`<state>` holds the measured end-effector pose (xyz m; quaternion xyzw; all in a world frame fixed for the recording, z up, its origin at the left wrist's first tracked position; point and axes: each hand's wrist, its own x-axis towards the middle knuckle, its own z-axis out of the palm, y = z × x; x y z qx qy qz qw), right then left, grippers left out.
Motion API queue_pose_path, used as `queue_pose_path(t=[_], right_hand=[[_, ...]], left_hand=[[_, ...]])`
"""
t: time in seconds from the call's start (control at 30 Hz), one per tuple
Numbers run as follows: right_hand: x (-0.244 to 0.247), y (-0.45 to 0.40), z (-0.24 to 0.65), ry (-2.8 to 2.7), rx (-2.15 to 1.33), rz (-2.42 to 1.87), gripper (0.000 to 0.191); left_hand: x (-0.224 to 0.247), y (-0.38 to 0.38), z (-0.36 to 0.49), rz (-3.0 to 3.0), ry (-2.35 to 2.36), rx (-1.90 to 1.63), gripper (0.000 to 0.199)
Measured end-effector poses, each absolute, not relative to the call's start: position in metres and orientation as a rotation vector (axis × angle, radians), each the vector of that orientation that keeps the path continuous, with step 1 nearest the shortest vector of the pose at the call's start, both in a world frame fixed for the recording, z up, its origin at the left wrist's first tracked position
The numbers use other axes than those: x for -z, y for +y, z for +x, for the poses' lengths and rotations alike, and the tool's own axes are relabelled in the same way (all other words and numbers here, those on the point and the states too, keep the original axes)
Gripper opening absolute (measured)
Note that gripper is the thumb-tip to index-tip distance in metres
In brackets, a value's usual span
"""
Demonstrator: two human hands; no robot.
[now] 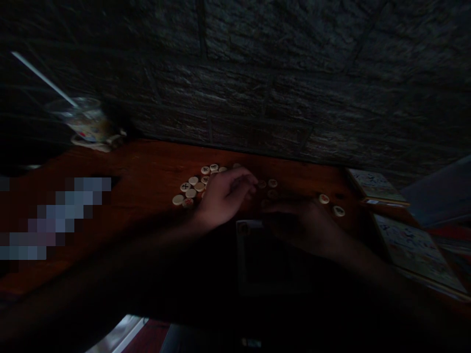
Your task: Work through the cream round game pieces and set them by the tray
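Round pale xiangqi pieces (191, 193) lie in a loose group left of centre, some showing painted characters and some blank. My left hand (222, 196) is over the right side of this group, its fingers bent and held together; whatever is under or in them is hidden. My right hand (309, 223), dim and blurred, reaches leftward with its index finger stretched out. Several shadowed xiangqi pieces (272, 183) sit between and beyond the hands. Below the fingertips is a dark, shallow open box (241, 264), with one round piece at its upper left corner.
Two pieces (324, 199) lie right of my right hand. Two flat patterned boxes (379, 186) are at the right of the wooden table (154, 162). At the far left, a clear cup (86, 120) with a straw stands on a coaster. A stone wall (235, 88) rises behind.
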<state>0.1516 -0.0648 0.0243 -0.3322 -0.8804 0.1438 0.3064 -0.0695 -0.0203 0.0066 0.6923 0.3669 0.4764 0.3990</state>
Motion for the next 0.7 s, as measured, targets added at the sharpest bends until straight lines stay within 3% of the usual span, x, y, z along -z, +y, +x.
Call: queue_pose_path(t=[0.43,0.7], right_hand=[[-0.021,-0.059,0.160,-2.315,-0.635,-0.994,0.014],[-0.012,-0.040,0.170,-2.001,-0.546,-1.183,0.021]], left_hand=[[-0.010,-0.010,-0.076,1.645,0.998,-1.335,0.019],[-0.008,-0.006,-0.078,1.737,1.035,-1.302,0.021]])
